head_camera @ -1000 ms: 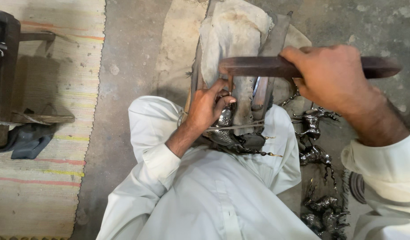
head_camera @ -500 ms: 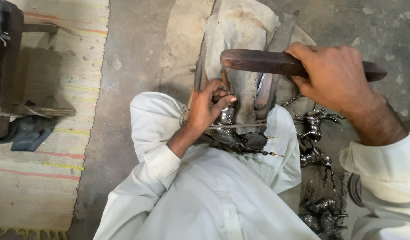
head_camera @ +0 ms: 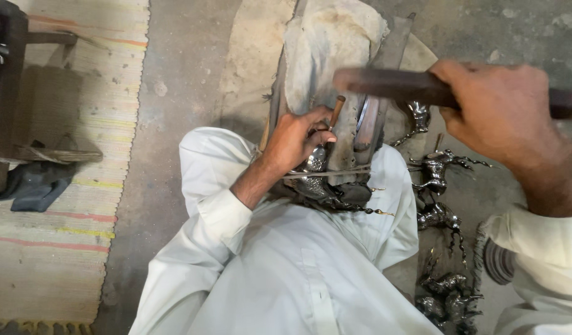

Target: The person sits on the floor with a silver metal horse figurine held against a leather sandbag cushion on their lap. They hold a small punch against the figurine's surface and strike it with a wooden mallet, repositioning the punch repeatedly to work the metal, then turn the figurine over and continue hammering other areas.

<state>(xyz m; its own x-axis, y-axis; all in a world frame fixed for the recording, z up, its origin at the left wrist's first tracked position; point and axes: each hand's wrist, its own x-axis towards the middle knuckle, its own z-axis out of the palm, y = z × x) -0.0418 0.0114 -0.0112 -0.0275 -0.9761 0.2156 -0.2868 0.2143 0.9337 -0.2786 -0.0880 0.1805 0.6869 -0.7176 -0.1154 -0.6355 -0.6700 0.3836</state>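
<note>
Mallet (head_camera: 391, 84) now raised (blurred) in our clenched right hand (head_camera: 503, 111), closer to us than before; left hand (head_camera: 295, 139) grips punch (head_camera: 335, 111) on silver figurine (head_camera: 314, 161), so striking continues.

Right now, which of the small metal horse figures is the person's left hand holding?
The shiny figure pressed against the block under the left hand. The other figures lie loose on the floor at the right, untouched.
</note>
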